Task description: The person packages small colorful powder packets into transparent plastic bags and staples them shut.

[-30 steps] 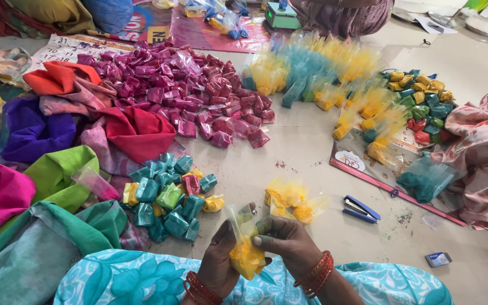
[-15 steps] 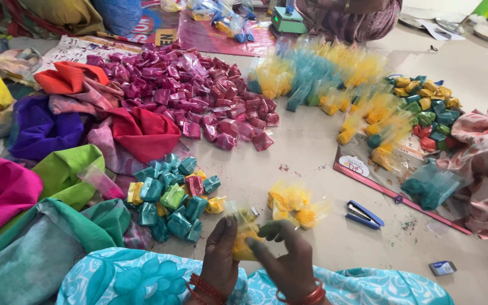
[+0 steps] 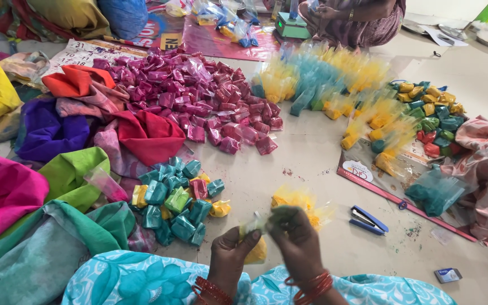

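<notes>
Since the earlier frame the right hand (image 3: 296, 240) has closed in over the left hand (image 3: 230, 255), both pinching the clear neck of a small yellow packet (image 3: 256, 248) at six o'clock. Judged from this, a tight twist close above the powder would seal best. From nine to three o'clock lie teal packets (image 3: 173, 200), magenta packets (image 3: 199, 99), a blue stapler (image 3: 368, 219).

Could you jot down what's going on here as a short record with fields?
Left hand: holds a small yellow packet from below
Right hand: pinches the packet's clear top
Near left: pile of teal packets
Near right: blue stapler on the floor
Further off: heap of pink packets
Left side: bright cloths
Another person: sits at the top edge, only partly seen
</notes>
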